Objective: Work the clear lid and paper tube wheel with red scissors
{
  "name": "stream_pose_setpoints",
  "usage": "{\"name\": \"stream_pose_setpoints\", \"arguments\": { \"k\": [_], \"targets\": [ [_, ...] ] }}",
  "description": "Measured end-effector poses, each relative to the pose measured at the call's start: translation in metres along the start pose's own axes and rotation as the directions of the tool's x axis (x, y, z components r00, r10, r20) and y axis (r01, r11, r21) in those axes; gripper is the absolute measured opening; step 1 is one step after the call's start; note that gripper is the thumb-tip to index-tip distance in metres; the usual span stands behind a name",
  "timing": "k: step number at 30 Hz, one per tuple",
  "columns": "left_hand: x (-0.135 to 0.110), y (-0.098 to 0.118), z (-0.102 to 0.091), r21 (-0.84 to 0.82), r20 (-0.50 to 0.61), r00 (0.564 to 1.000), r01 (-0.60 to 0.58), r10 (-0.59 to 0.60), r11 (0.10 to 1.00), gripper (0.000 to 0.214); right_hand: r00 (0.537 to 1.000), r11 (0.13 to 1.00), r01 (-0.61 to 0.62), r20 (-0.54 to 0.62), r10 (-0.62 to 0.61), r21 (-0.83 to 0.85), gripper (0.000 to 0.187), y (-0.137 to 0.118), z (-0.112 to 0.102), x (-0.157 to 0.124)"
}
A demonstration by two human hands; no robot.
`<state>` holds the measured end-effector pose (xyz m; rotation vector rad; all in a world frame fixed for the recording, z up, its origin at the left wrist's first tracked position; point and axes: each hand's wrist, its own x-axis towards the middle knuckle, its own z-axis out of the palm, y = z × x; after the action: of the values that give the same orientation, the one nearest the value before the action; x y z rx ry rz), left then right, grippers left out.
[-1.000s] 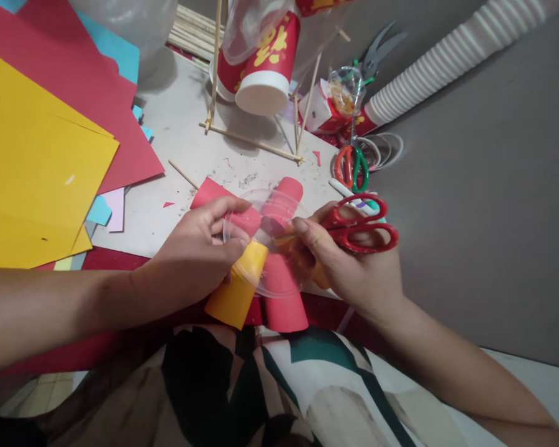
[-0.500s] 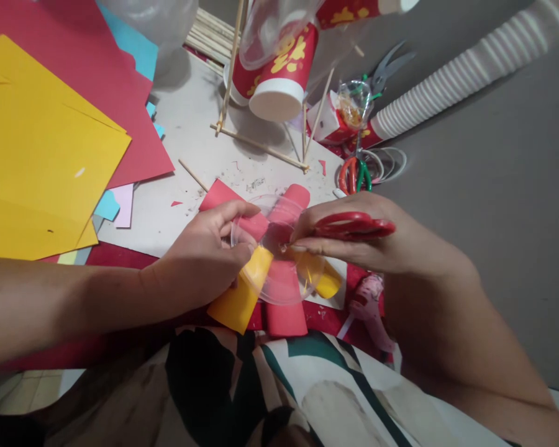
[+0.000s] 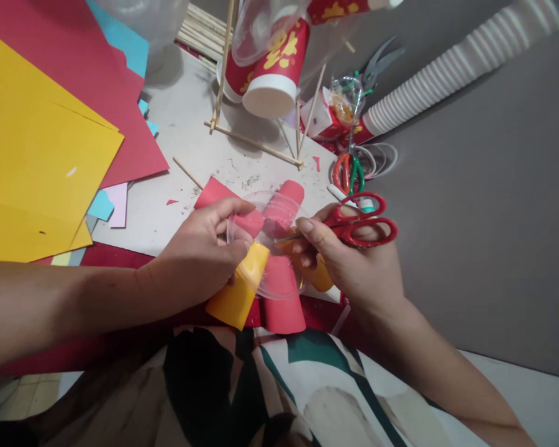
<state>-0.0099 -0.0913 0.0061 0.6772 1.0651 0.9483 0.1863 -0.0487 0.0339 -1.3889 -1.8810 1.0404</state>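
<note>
My left hand (image 3: 200, 254) grips the left edge of a clear plastic lid (image 3: 268, 245), held above rolled paper tubes: a yellow one (image 3: 235, 298) and a red one (image 3: 282, 304). My right hand (image 3: 354, 261) is closed on red-handled scissors (image 3: 363, 223), their blades pointing left at the middle of the lid. Another red paper roll (image 3: 289, 192) and a folded red piece (image 3: 212, 192) lie just behind the lid.
Yellow (image 3: 37, 167) and red (image 3: 74, 56) paper sheets cover the left. Behind stand a stick frame (image 3: 256, 143), red printed cups (image 3: 272, 74), a white cup stack (image 3: 447, 68), orange-green scissors (image 3: 349, 174) and grey scissors (image 3: 377, 59). Grey floor lies right.
My right wrist has turned back so the scissor handles show flat again. The blades stay at the lid's middle. The left hand has kept its hold.
</note>
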Motion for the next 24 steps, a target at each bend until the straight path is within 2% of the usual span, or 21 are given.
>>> {"name": "stream_pose_setpoints", "arguments": {
  "k": [3, 5, 9, 11, 12, 13, 14, 16, 18, 19, 21, 24],
  "targets": [
    [0.001, 0.000, 0.000, -0.005, 0.013, 1.000, 0.006, -0.006, 1.000, 0.048, 0.974, 0.973, 0.176, 0.172, -0.150, -0.147, 0.023, 0.002, -0.017, 0.014],
    [0.001, 0.000, -0.001, 0.012, 0.025, 1.000, 0.009, -0.009, 1.000, 0.048, 0.925, 0.938, 0.266, 0.334, -0.183, -0.224, 0.015, -0.003, -0.028, 0.026],
    [0.002, -0.002, -0.001, 0.021, 0.039, 0.999, -0.007, 0.006, 1.000, 0.047, 0.761, 0.884, 0.397, 0.628, -0.167, -0.247, 0.017, -0.021, -0.036, 0.052],
    [0.002, -0.004, -0.002, 0.022, 0.042, 0.999, -0.020, 0.019, 1.000, 0.044, 0.679, 0.844, 0.489, 0.704, -0.210, -0.220, 0.018, -0.028, -0.033, 0.058],
    [0.002, -0.005, -0.002, 0.024, 0.046, 0.999, -0.028, 0.027, 0.999, 0.043, 0.655, 0.824, 0.525, 0.718, -0.234, -0.210, 0.019, -0.030, -0.031, 0.058],
    [0.002, -0.006, -0.003, 0.026, 0.050, 0.998, -0.035, 0.034, 0.999, 0.043, 0.658, 0.805, 0.550, 0.709, -0.253, -0.223, 0.021, -0.030, -0.029, 0.055],
    [0.003, -0.007, -0.003, 0.027, 0.052, 0.998, -0.043, 0.041, 0.999, 0.043, 0.689, 0.786, 0.561, 0.673, -0.270, -0.258, 0.023, -0.028, -0.026, 0.050],
    [0.003, -0.007, -0.003, 0.026, 0.052, 0.997, -0.053, 0.051, 0.998, 0.044, 0.810, 0.761, 0.523, 0.502, -0.303, -0.384, 0.025, -0.021, -0.020, 0.034],
    [0.003, -0.007, -0.003, 0.017, 0.052, 0.997, -0.050, 0.049, 0.999, 0.044, 0.906, 0.769, 0.422, 0.254, -0.339, -0.480, 0.018, -0.013, -0.013, 0.015],
    [0.003, -0.007, -0.003, 0.017, 0.049, 0.998, -0.046, 0.045, 0.999, 0.044, 0.926, 0.778, 0.377, 0.182, -0.331, -0.502, 0.016, -0.009, -0.009, 0.006],
    [0.002, -0.006, -0.002, 0.022, 0.044, 0.999, -0.033, 0.032, 0.999, 0.045, 0.951, 0.847, 0.280, 0.013, -0.308, -0.453, 0.028, -0.005, 0.000, -0.006],
    [0.001, -0.006, -0.002, 0.037, 0.033, 0.999, -0.026, 0.025, 0.999, 0.047, 0.982, 0.965, 0.098, -0.133, -0.133, -0.243, 0.036, -0.007, 0.010, -0.011]
  ]
}}
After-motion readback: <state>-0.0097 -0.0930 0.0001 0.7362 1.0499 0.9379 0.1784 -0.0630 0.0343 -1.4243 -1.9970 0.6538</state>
